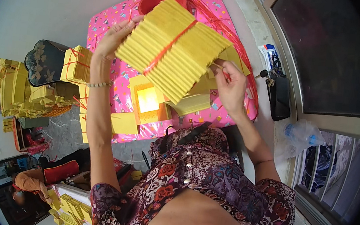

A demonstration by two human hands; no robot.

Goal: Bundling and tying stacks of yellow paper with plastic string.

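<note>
A flat bundle of pleated yellow paper (173, 50) is raised above the table, with a red plastic strip (171, 45) around its middle. My left hand (116, 39) grips the bundle by its upper left edge, the fingers partly hidden behind it. At the bundle's right corner, my right hand (231, 87) has its fingers curled, and a bit of red strip shows in them. Whether its fingertips also hold the paper is hard to see. Below the bundle lie yellow sheets (192, 103) and a yellow piece with a bright, shiny square (148, 100).
The table has a pink patterned cover (127, 74), with a red basin (161, 0) and long red strips (249, 54) on it. Tied yellow stacks (76, 64) stand left, beside a dark flowered chair back (44, 63). A sill with a black pouch (278, 98) runs along the right.
</note>
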